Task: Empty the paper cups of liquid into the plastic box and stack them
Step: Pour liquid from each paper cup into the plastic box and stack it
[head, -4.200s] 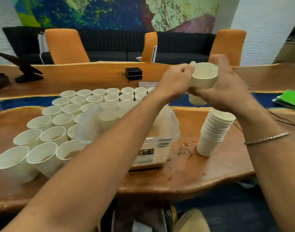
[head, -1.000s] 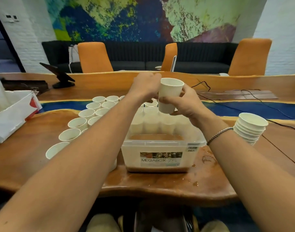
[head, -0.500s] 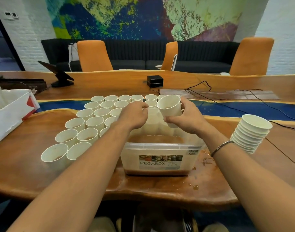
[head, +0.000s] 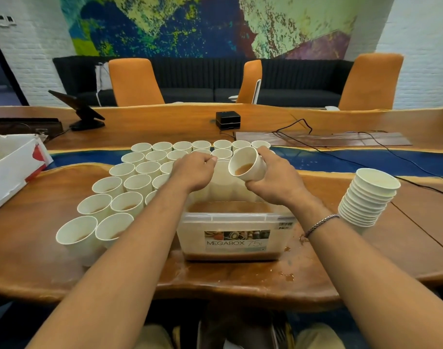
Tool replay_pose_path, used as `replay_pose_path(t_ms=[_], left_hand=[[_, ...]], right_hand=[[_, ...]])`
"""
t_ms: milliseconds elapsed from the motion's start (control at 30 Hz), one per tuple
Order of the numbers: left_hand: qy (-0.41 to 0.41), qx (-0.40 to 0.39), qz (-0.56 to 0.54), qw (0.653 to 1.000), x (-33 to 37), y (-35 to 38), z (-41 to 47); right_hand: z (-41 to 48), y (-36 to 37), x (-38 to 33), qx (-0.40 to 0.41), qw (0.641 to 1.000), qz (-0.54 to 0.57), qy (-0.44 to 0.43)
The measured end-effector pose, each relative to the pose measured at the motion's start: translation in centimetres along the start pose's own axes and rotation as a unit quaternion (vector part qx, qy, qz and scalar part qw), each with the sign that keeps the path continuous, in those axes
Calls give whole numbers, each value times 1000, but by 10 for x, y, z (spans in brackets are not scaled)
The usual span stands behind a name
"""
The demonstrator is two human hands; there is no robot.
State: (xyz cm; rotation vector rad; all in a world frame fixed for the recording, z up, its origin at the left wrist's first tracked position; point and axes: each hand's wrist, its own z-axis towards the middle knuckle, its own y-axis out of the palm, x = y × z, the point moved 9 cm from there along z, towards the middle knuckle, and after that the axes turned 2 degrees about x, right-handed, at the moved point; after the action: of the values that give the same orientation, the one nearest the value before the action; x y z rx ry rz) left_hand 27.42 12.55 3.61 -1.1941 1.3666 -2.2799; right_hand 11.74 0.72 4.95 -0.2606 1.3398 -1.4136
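**Cup tilted over the box, head view**

The wooden table (head: 39, 260) carries everything in the task. Open paper cups (head: 137, 183) stand upright in close rows on its left half and continue behind the box; several hold a little brown liquid. The clear plastic box (head: 228, 218), labelled MEGABOX, sits at centre near the front edge with a shallow brown layer inside. A leaning stack (head: 366, 197) of nested cups stands on the table well to the right of the box. The right hand (head: 273, 177), above the far side of the box, is wrapped round one cup (head: 245, 167). That cup is tipped leftward, and brown liquid lies against its lower rim. The left hand (head: 194, 172) hovers just beside it, fingers curled into a loose fist with nothing seen in it. Brown drops (head: 285, 275) spot the wood at the box's front right.
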Motion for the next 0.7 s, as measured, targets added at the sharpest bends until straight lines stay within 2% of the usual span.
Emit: replay_pose_path(t_ms=[700], left_hand=[[2, -6, -6, 1000, -1, 1, 4]], right_hand=[[1, -3, -4, 21, 997, -75, -21]])
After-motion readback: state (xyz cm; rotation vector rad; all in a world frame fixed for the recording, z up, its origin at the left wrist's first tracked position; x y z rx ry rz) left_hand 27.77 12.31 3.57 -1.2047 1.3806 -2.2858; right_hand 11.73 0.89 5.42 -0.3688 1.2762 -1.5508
